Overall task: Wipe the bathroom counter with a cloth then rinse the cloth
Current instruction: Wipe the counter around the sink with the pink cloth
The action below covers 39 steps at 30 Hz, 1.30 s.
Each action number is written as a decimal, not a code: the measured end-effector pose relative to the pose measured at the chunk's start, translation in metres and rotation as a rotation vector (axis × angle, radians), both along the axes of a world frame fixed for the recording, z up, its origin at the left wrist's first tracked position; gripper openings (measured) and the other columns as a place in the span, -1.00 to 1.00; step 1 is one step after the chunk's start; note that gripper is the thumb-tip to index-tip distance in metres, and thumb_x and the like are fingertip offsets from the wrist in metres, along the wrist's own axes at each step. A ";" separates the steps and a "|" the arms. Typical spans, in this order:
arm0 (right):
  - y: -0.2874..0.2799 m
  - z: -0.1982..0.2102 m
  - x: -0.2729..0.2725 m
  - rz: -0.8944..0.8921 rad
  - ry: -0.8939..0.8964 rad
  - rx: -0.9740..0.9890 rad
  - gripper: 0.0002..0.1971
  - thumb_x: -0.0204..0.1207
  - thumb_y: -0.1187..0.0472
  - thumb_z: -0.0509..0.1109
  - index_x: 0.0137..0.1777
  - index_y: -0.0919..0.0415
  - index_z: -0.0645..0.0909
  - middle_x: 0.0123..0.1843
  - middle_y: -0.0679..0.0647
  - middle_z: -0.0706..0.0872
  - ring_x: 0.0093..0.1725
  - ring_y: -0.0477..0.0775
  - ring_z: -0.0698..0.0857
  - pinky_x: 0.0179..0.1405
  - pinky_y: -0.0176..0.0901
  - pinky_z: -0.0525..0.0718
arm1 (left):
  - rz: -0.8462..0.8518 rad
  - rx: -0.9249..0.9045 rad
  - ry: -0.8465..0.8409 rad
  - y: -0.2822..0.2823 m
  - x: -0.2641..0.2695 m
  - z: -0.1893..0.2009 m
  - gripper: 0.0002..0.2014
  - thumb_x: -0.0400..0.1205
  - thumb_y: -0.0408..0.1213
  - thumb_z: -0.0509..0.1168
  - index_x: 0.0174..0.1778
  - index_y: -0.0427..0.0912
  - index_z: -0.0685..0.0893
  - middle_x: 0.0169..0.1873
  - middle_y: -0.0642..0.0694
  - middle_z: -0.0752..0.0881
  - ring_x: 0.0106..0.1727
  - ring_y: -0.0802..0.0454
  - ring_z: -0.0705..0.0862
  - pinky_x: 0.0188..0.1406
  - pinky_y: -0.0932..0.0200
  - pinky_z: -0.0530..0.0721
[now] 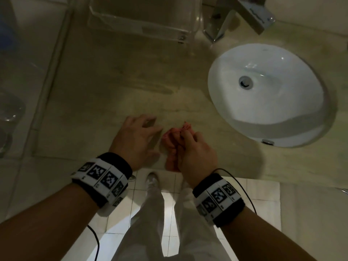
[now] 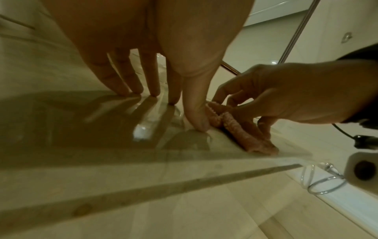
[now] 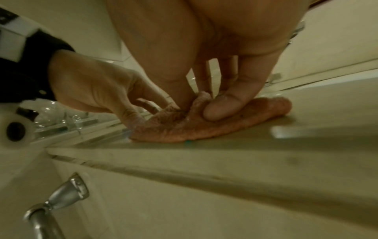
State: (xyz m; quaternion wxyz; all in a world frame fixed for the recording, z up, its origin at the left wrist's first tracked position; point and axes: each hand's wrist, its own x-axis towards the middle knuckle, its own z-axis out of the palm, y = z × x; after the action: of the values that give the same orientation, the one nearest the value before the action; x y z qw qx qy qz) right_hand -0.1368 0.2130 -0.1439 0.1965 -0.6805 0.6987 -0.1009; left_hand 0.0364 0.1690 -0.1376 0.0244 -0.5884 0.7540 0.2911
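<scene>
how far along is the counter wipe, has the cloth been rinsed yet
Done: little shows, only faint streaks on the counter, so some wiping may have happened. In hand: the right hand pinches the pink cloth near the front edge; the left hand rests fingertips beside it. Left: rinsing; the sink holds no cloth, and the faucet shows no water.

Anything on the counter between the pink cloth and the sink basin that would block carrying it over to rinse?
Nothing visible. The cloth, pinched by the right hand, lies near the counter's front edge; bare counter runs to the sink.
</scene>
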 end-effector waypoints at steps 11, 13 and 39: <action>0.036 -0.004 -0.137 -0.230 0.113 0.018 -0.69 0.51 0.14 0.40 0.25 0.11 0.62 -0.03 0.22 0.67 -0.23 0.29 0.67 -0.32 -0.13 0.46 | -0.112 0.029 -0.104 0.011 -0.040 -0.002 -0.27 0.51 0.10 0.42 0.61 0.13 0.35 0.71 0.06 0.15 0.72 0.00 0.02 0.61 0.02 0.14; 0.039 -0.003 -0.149 -0.259 0.127 0.020 -0.67 0.51 0.16 0.40 0.27 0.11 0.62 0.00 0.23 0.68 -0.18 0.31 0.68 -0.27 -0.12 0.47 | -0.099 0.057 -0.096 0.012 -0.041 0.000 -0.27 0.54 0.08 0.40 0.63 0.14 0.31 0.72 0.08 0.09 0.73 0.04 -0.03 0.61 0.06 0.12; -0.002 0.017 -0.004 0.269 0.066 0.049 -0.75 0.33 0.05 0.46 -0.03 0.12 0.75 -0.16 0.11 0.75 -0.33 0.17 0.70 -0.53 -0.14 0.65 | 0.138 0.033 -0.063 0.016 0.030 -0.002 -0.13 0.40 0.10 0.51 0.63 0.12 0.30 0.72 0.06 0.12 0.72 0.02 0.02 0.65 0.07 0.17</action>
State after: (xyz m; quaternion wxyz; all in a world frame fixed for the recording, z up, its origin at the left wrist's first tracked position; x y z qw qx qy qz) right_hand -0.1410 0.2106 -0.1268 0.2015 -0.7659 0.6096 -0.0342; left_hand 0.0669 0.1853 -0.1399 0.0376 -0.6472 0.7057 0.2856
